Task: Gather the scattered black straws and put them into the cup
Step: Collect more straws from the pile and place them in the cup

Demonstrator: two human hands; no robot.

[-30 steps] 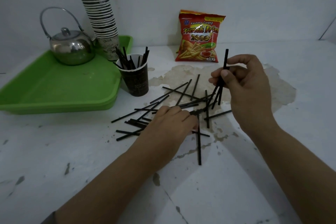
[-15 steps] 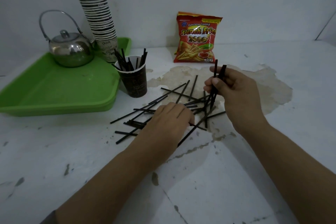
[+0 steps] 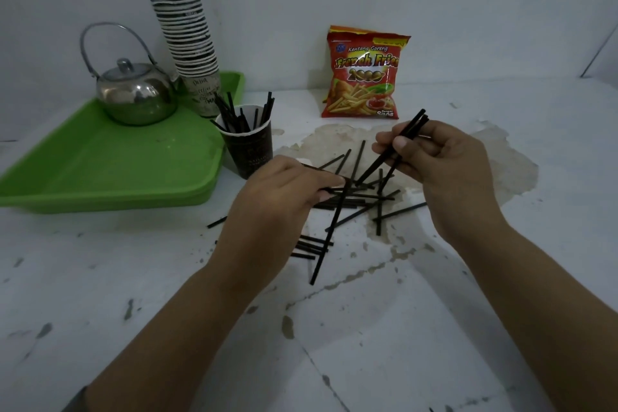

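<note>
Cup (image 3: 249, 149): dark paper cup, upright, just beside the green tray's (image 3: 100, 177) near-right corner. It already holds a sheaf of black straws that lean on its rim, so it serves as the collection point within reach of both hands.

Pile (image 3: 359, 197): loose straws, crossed over one another on the stained patch of table right of the cup and nearer the person. A few outliers lie nearer still, partly hidden under the left arm.

Bundle (image 3: 409, 129): several straws right of the cup, above the pile, tips tilted up and away. Probably kept off the table so more can be added before one trip to the cup.

Right hand (image 3: 444, 174): right of the cup, thumb and fingers pinched round the bundle.

Left hand (image 3: 284, 197): just right of the cup and nearer the person, palm down over the pile's left edge. Fingers curl onto straws there, seemingly raking or picking; whether any is actually pinched I cannot tell.

Kettle (image 3: 137, 95), cup stack (image 3: 187, 40): on the tray, behind and left of the cup.

Snack bag (image 3: 364, 75): behind and right of the cup, against the wall.
</note>
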